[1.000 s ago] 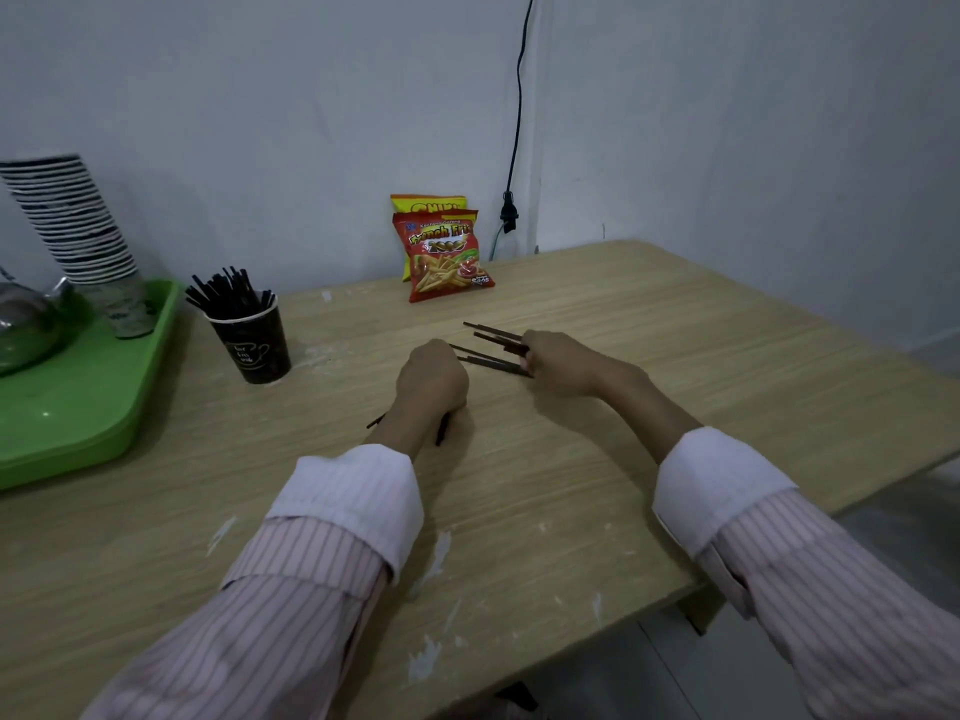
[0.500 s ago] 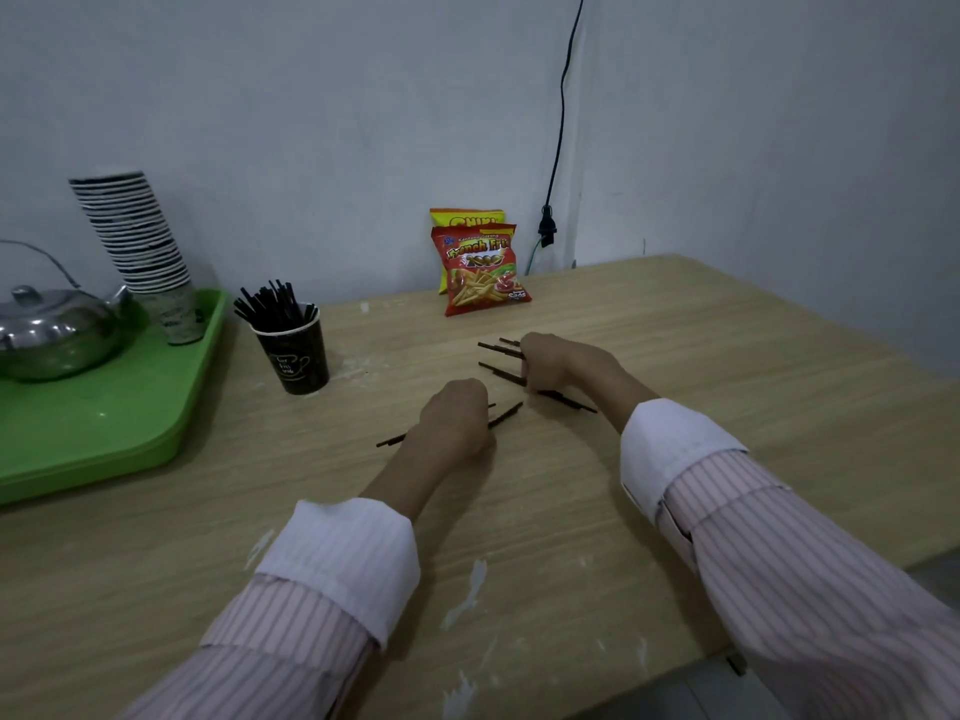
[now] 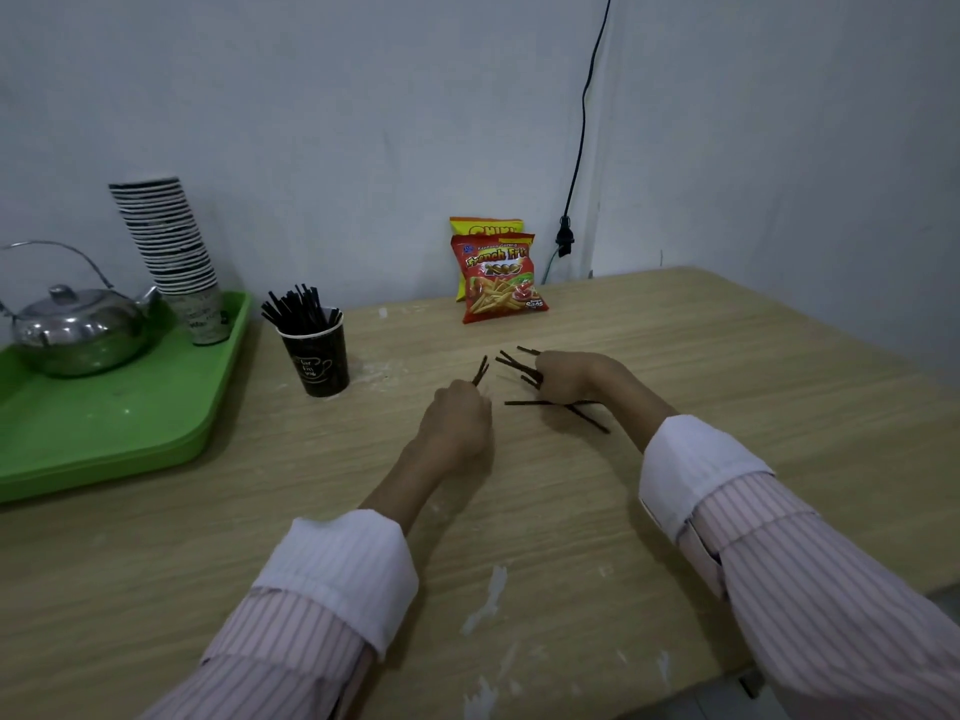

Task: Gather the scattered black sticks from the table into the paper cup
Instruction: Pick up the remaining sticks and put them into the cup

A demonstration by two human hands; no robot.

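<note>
Mid-collection at a pale wood-grain table (image 3: 727,356): the person's left hand (image 3: 460,415) has its grip closed on a couple of thin black sticks (image 3: 480,370), their tips poking out toward 12 o'clock. The right hand (image 3: 566,374) is closed on a small fan of the same sticks (image 3: 511,363) pointing toward 10 o'clock. Two more loose black sticks (image 3: 550,402) lie crossed on the table just beside the right wrist, at 6 o'clock from that hand. The black paper cup (image 3: 316,356), already bristling with sticks, stands well apart at 9 o'clock from the hands.

The gathering step looks unfinished; the next move probably calls for lifting the crossed pair, then carrying both bundles to the cup.

Fingers are hidden behind the knuckles, so exact stick counts cannot be told.
</note>
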